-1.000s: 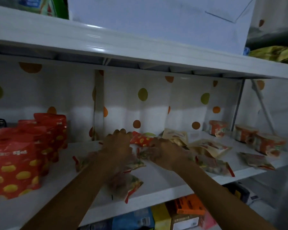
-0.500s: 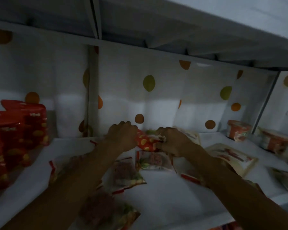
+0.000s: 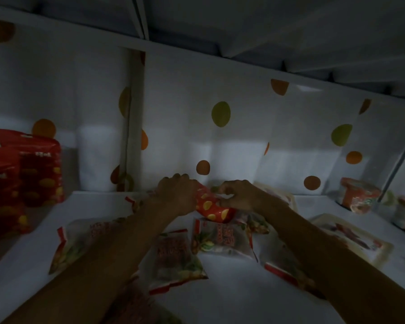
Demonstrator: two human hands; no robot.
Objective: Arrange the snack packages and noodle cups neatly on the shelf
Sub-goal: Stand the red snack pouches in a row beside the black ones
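The small red glossy pouch with yellow spots (image 3: 209, 206) is no longer lying at the back of the white shelf (image 3: 232, 295), where it sat a second ago while both hands hovered over the scattered packets. The left hand (image 3: 175, 195) and the right hand (image 3: 240, 195) closed on it half a second ago. Now they hold it between them, the left hand's fingers curled over its upper end and the right hand's fingers pinching its other side. It hangs tilted above the clear snack packets with red edges (image 3: 173, 258), which lie flat and jumbled in the middle of the shelf just as before. I cannot tell whether its lower corner still brushes the packet beneath. The person has also leaned in under the upper shelf, so everything looks closer and dimmer than it did. To my eye this is a stray picked out of the clutter. It has the same red colour and yellow spots as the tall red pouches (image 3: 41, 167) standing upright in a row at the left end, well apart from where it is held, so that looks like its likely home. The orange noodle cups (image 3: 358, 195) at the right end and the flat cream packet (image 3: 351, 237) near them have not moved. Most of the tidying is still to do, since the clear packets lie at all angles and partly under the forearms.
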